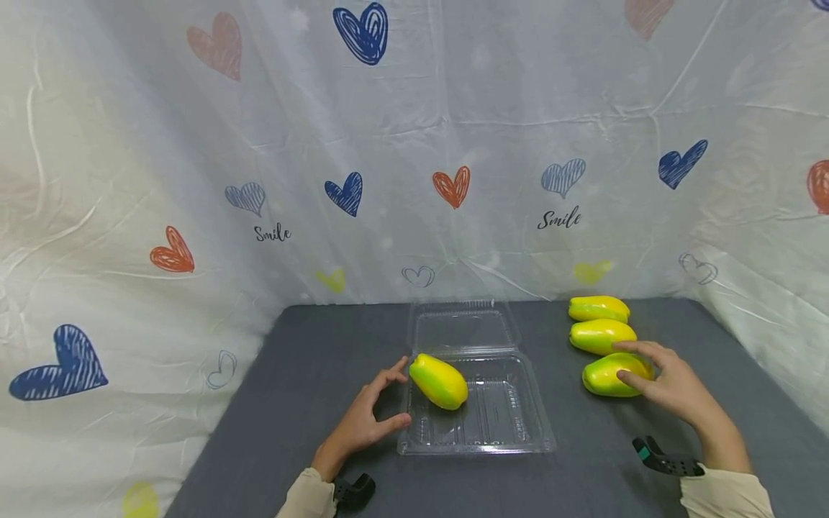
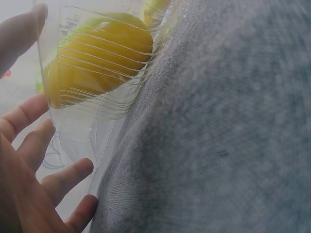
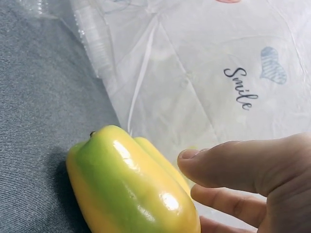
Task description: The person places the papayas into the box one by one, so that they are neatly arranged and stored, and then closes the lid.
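Near papaya (image 1: pixel 612 375) is on the grey cloth (image 1: pixel 259 439) right of the clear clamshell box (image 1: pixel 495 410), your right hand (image 1: pixel 676 381) arched round its right end, thumb and fingers parted, not gripping; can't tell if they touch. Second papaya (image 1: pixel 440 381) lies slantwise in the box's base, left side, and your left hand (image 1: pixel 363 417) is at the left wall, fingers spread, holding nothing. Middle papaya (image 1: pixel 599 336) and far papaya (image 1: pixel 599 309) lie behind the near one, lid (image 1: pixel 461 327) folded back, heart-print sheet (image 1: pixel 388 244) beyond.
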